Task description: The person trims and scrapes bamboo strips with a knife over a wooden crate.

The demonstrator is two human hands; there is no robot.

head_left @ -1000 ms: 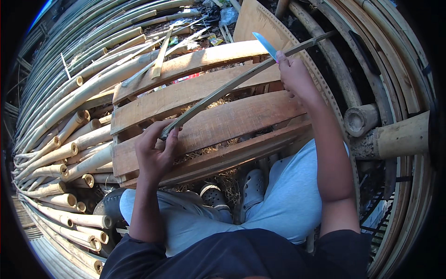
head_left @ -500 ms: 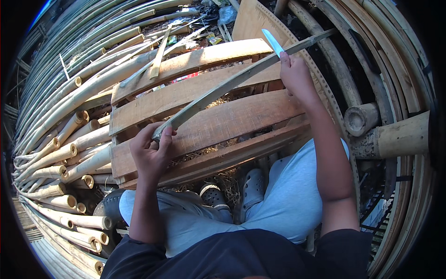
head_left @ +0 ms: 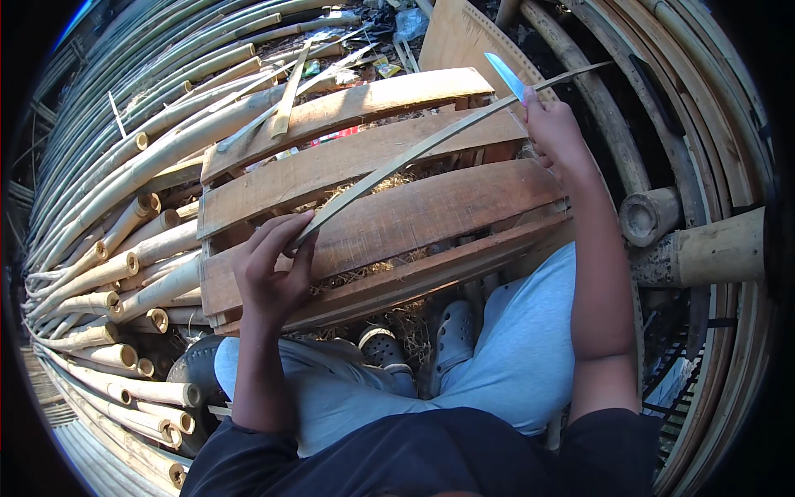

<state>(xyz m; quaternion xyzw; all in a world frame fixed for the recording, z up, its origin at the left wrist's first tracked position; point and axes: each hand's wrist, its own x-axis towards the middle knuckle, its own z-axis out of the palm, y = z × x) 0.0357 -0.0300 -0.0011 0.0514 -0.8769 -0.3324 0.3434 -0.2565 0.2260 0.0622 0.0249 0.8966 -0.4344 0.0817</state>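
My left hand (head_left: 276, 261) pinches the near end of a long, thin bamboo strip (head_left: 406, 155) between thumb and fingers. The strip slants up to the right above a slatted wooden bench (head_left: 397, 217), and its far end reaches past my right hand. In my right hand (head_left: 553, 132) is a knife (head_left: 506, 76), closed in the fist by its handle, which the fingers mostly hide. Its bare blade points up and to the left, and the strip passes right by the blade's base. Whether the edge touches the strip I cannot tell.
Stacked bamboo poles (head_left: 124, 265) fill the left side. Loose split pieces (head_left: 291, 91) lie across the bench's far slats. A thick bamboo post (head_left: 720, 247) and long bent strips stand at the right. A curved wooden board (head_left: 464, 41) rises behind the bench; my clogs (head_left: 455, 335) are below.
My right hand has shifted to the right with the knife. The strip has rolled so a paler, flatter face shows, and the left fingers have changed their grip at its near end.
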